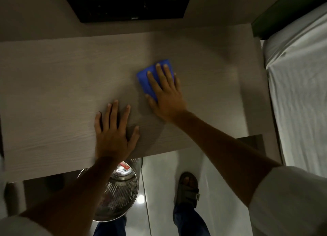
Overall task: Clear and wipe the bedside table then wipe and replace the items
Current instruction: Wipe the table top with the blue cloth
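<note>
The pale wood-grain bedside table (53, 94) fills the middle of the view, and its top carries only the cloth and my hands. A folded blue cloth (146, 81) lies right of the table's centre. My right hand (164, 94) presses flat on the cloth, fingers spread over it. My left hand (113, 129) rests flat on the bare tabletop near the front edge, fingers apart, holding nothing.
A perforated metal waste bin (122, 188) stands on the glossy floor under the table's front edge. A bed with a white sheet (300, 94) runs along the right. A dark screen (127, 3) hangs on the wall behind the table. My sandalled foot (187, 188) is beside the bin.
</note>
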The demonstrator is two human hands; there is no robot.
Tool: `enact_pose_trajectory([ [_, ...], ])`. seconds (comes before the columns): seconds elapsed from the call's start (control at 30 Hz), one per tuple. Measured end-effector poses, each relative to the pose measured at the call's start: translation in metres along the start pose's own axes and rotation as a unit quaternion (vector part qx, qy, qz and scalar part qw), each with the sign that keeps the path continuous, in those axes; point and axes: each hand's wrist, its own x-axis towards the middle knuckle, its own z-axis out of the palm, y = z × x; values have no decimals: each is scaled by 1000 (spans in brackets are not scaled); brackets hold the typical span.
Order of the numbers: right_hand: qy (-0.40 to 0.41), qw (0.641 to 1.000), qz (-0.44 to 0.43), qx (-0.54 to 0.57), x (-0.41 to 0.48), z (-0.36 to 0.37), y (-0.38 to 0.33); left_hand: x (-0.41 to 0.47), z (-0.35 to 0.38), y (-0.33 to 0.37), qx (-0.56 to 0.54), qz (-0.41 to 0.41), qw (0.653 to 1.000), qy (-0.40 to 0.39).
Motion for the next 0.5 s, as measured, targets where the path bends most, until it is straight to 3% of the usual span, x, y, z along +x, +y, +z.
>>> enact_pose_trajectory([
  [0.1, 38, 999, 38, 5, 0, -9, 47, 1, 2, -1, -2, 0, 1000, -10],
  [0.33, 27, 935, 352, -26, 18, -78, 214, 3, 4, 2, -24, -14, 998, -47],
  [0.4, -2, 920, 392, -20, 32, -91, 228, 3, 1, 3, -35, -20, 998, -54],
  [0.5, -42, 925, 376, -18, 58, -91, 199, 2, -2, 3, -45, -16, 997, -57],
])
